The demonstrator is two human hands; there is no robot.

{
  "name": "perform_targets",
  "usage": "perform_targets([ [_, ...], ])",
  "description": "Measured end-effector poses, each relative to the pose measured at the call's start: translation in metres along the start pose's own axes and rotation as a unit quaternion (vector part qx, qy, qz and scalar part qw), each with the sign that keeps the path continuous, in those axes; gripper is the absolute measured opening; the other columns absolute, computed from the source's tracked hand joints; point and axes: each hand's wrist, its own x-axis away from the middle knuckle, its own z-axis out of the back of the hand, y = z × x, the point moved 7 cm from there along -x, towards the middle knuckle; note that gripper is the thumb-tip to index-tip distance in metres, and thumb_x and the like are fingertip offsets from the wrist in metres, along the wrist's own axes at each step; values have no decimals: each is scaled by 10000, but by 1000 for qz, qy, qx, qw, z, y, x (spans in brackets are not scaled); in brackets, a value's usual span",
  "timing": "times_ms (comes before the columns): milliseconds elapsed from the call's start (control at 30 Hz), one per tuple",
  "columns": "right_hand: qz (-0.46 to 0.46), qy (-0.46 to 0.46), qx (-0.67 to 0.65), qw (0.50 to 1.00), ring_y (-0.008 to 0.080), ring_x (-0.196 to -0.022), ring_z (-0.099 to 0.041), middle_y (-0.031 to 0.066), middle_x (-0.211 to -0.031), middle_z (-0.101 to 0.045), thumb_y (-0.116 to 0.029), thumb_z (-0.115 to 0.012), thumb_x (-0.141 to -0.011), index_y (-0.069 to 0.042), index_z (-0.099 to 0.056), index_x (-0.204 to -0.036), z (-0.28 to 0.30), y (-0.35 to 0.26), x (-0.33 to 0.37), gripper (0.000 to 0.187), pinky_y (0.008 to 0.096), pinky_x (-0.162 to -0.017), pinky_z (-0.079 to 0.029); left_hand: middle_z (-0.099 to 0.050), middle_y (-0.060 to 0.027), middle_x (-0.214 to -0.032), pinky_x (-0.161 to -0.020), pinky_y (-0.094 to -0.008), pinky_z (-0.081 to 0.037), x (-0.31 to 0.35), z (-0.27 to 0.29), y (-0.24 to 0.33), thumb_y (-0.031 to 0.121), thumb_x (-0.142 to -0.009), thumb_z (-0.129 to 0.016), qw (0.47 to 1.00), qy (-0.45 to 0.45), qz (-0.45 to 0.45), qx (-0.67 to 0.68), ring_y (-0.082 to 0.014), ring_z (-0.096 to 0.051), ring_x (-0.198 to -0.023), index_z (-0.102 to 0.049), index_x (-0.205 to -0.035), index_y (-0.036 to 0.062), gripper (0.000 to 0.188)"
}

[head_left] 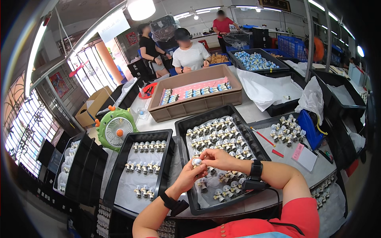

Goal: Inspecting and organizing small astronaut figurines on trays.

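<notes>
Seen on my remote feed, a small white-headed figurine with a rounded head point(196, 162) is handled above a large black rectangular plastic tray point(251, 137). Its head shows pale side up toward my camera; fingers hide the body, so I cannot tell where its long axis points. The left hand's point(186, 178) fingers are clamped on the figurine; the right hand's point(221, 160) fingertips are drawn together against its edge, though I cannot tell whether they grip it.

Inside the large tray, rows of similar white-and-black figurines point(216, 139) lie on a pale liner. The bare right forearm point(274, 171) crosses the large tray's near right part, blocking my view of some rows. Directly left of the large tray sits a narrower black plastic tray point(170, 156) with three shorter rows; left of the large tray and farther off stands a green animal-shaped fan point(118, 129). Beyond the large tray is a brown rectangular plastic bin point(194, 108). To its right lie a slim red pen point(262, 136), a loose figurine cluster point(288, 129) and a blue plastic scoop point(309, 127) on the pale table point(262, 155).
</notes>
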Motion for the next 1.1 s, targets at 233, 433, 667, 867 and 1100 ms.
perform_targets([
  [233,5,-2,-6,1000,79,-716,-590,31,-765,-641,-158,-597,-869,-5,-597,-1001,-1,0,-1,202,247,-651,-469,-567,-31,-945,-746,-261,-470,-1,0,-1,212,-910,-600,1000,-5,-1,4,-119,-568,-832,-457,-1190,82,340],
  [433,4,1,12,1000,74,-704,-580,26,-752,-632,-162,-599,-871,-9,-596,-993,1,-3,1,195,246,-640,-464,-569,-32,-943,-741,-260,-470,0,-1,0,205,-913,-594,1000,-5,0,5,-117,-570,-826,-454,-1184,82,329],
  [667,9,1,-1,1000,76,-698,-578,25,-746,-629,-156,-596,-869,-10,-598,-992,0,-2,0,191,244,-635,-462,-566,-27,-939,-733,-250,-465,-1,0,-1,196,-911,-593,1000,-3,2,3,-112,-567,-824,-452,-1183,84,326],
  [867,6,-3,1,1000,83,-708,-589,34,-756,-638,-153,-597,-866,-8,-597,-999,0,-2,1,197,248,-645,-468,-567,-23,-939,-731,-247,-461,-1,-1,0,189,-912,-590,1000,-8,0,7,-111,-565,-827,-454,-1178,85,317],
  [1100,16,13,13,1000,104,-750,-619,57,-814,-665,-157,-614,-856,-11,-603,-996,5,-7,2,202,262,-679,-492,-579,-19,-938,-737,-247,-465,0,-3,2,177,-912,-587,1000,-16,-1,-1,-102,-571,-826,-457,-1163,85,296],
])
